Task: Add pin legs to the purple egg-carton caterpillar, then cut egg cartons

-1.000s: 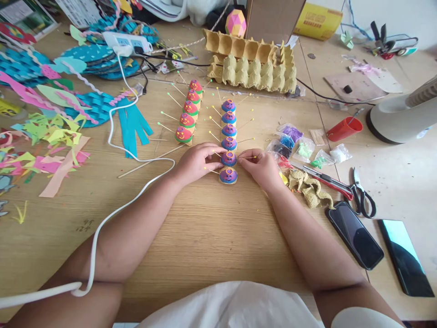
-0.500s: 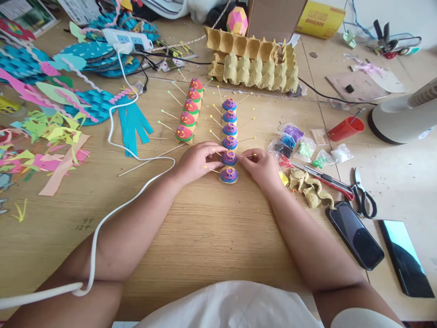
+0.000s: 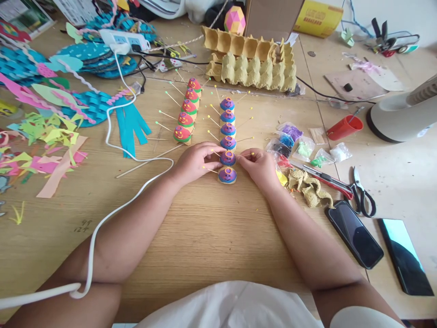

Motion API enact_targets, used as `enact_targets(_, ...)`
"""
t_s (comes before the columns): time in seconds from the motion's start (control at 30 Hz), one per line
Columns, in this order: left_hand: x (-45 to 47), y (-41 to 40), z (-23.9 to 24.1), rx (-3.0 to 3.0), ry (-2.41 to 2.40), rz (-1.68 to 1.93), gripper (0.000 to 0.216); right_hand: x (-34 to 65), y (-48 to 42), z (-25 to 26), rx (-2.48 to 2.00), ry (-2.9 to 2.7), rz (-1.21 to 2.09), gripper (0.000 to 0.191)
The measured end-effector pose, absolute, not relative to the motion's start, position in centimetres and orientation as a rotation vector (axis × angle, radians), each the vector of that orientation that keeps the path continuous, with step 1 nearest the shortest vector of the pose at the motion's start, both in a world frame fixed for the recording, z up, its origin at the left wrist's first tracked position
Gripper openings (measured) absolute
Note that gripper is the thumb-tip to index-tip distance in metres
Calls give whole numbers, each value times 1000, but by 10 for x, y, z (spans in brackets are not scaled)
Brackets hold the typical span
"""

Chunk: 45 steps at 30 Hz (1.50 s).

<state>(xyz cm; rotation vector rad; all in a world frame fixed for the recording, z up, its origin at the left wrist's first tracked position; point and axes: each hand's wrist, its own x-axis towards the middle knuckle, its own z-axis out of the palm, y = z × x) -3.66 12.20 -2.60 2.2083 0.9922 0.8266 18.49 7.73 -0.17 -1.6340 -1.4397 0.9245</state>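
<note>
A row of blue-and-purple painted egg-carton cups [image 3: 227,129] with yellow-tipped sticks runs away from me on the wooden table [image 3: 205,228]. A second row of red-and-green cups [image 3: 186,109] stands to its left. My left hand [image 3: 196,160] curls against the left side of the second-nearest purple cup [image 3: 227,158], fingers closed on it. My right hand [image 3: 261,166] pinches a thin yellow-tipped stick [image 3: 248,155] at that cup's right side. The nearest cup [image 3: 227,175] sits between my wrists.
Egg cartons [image 3: 252,64] lie at the back. Cut coloured paper [image 3: 51,123] fills the left. A white cable [image 3: 112,200] crosses my left arm. Small clay bags [image 3: 293,141], a red cup [image 3: 343,127], a utility knife [image 3: 327,180], scissors [image 3: 363,196] and two phones [image 3: 358,234] lie right.
Both hands stay at the same purple cup, almost unmoved. The view has shifted slightly.
</note>
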Motion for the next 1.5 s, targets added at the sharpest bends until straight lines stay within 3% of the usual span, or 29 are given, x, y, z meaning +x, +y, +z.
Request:
enact_targets(0.73, -37, 123, -29, 2229, 973, 863, 36, 190, 78, -7, -1468, -1390, 1081, 23)
enact_targets(1.5, -37, 123, -30, 2214, 984, 840, 38, 185, 75, -6, -1577, -1456, 873, 17)
